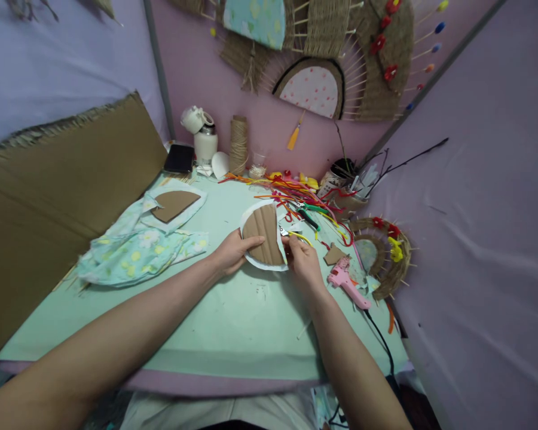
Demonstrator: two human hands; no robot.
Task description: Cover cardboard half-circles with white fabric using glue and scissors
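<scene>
My left hand point(233, 251) grips the rounded side of a cardboard half-circle point(262, 233), thumb on top. Pale fabric borders the cardboard, forming a strip point(269, 267) along its curve. At the straight side, my right hand point(301, 257) is closed, fingertips pinched at the fabric edge. Just beyond those fingers are yellow-handled scissors point(301, 237); I cannot tell whether the fingers touch them. To the left, a second cardboard piece point(174, 205) lies on white-backed fabric, beside crumpled floral cloth point(138, 254).
A pink glue gun point(347, 283) with a cord lies right of my right hand. Colourful pipe cleaners point(291, 194) and green-handled pliers point(309, 216) are behind. A twine spool point(239, 145) and white bottle point(205, 143) stand at the back. A large cardboard sheet point(72, 185) leans left.
</scene>
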